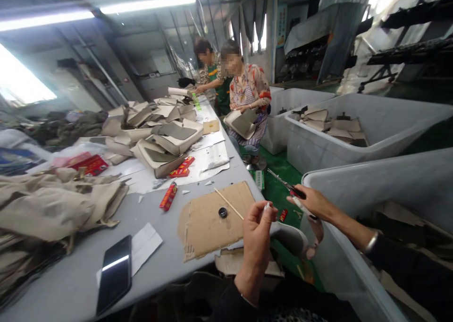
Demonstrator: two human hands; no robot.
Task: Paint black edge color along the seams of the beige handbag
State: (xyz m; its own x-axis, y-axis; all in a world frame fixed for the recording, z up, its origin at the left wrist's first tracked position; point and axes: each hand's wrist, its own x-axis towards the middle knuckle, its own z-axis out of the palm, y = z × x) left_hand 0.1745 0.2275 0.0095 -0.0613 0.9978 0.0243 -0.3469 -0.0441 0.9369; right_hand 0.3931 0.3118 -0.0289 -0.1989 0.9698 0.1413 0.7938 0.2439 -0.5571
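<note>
Head view: gripping scissors, the right hand has its fingers closed round the handles, blades pointing away over the green floor, between the table edge and the nearest grey bin; a pale strip hangs just below that hand, and I cannot tell whether the fingers hold it too. Left hand: thumb and forefinger pinched narrow on a small white piece, the other fingers curled; position, in front of the near right part of a cardboard sheet.

On the cardboard: a small round black container and a thin wooden stick; beyond it on the grey table, a red tube-like box, then a stack of beige and grey fabric pieces; at near left, a black smartphone partly on a sheet of white paper; a crumpled beige fabric pile lies further left. Across, a co-worker in a checked apron holds a beige and grey piece; a second co-worker stands behind, reaching over the table.
</note>
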